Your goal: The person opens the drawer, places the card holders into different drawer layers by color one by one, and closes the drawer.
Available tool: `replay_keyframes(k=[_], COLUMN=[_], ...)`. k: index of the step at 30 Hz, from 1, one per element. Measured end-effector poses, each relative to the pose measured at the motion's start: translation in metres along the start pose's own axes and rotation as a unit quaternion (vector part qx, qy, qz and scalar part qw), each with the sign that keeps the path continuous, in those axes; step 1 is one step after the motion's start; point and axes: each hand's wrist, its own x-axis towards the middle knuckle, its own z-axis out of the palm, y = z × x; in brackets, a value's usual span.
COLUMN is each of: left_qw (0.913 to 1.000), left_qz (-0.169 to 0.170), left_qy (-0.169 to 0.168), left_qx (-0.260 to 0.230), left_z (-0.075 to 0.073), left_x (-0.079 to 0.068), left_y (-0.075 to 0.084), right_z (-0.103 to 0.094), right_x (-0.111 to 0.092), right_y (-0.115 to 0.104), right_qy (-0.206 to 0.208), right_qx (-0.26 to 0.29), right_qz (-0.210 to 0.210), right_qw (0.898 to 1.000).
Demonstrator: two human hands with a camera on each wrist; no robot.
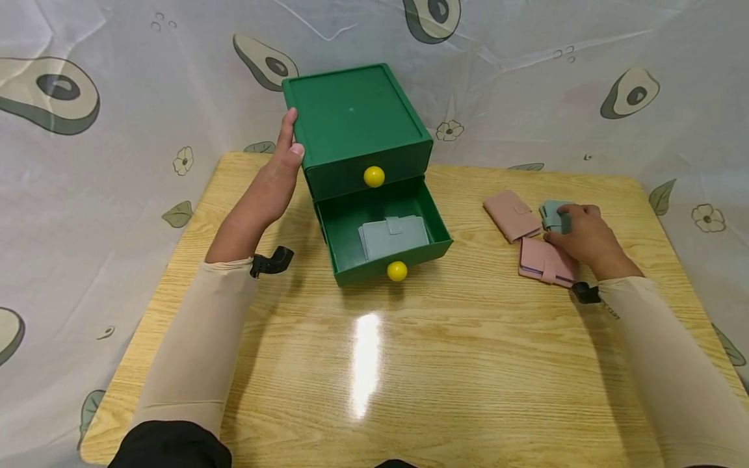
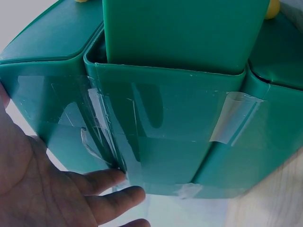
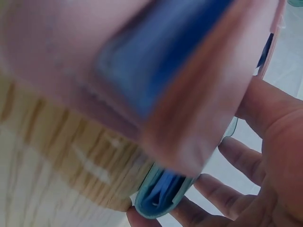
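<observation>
Support seems why my left hand (image 1: 270,188) lies flat-fingered along the left side of the green drawer unit (image 1: 354,117), upper centre, whose lower drawer (image 1: 364,275) stands out, cradling pale wallets (image 1: 398,237). At right, my right hand (image 1: 590,239) grips the teal wallet (image 1: 552,213), presumably for lifting, beside two pink wallets (image 1: 508,213).
</observation>
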Motion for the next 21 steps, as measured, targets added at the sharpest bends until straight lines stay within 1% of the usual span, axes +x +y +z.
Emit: replay_keyframes(k=[5,13,17,21], left_qw=[1.0000,1.0000,1.0000,1.0000], left_qz=[0.002,0.003,0.004,0.003], left_qy=[-0.001,-0.002,0.001,0.002], left_qx=[-0.003,0.000,-0.001,0.001], left_z=[0.000,0.001,0.000,0.000], left_x=[0.000,0.001,0.001,0.000], left_y=[0.000,-0.001,-0.001,-0.001], right_z=[0.000,-0.006,-0.010,-0.014], right_x=[0.001,-0.004,-0.006,-0.009], right_y=[-0.001,0.003,-0.001,-0.007], right_qy=[0.008,0.036,0.055,0.065], right_qx=[0.003,0.016,0.025,0.027], right_qz=[0.004,0.002,-0.007,-0.015], right_qw=[1.000,0.999,0.998,0.997])
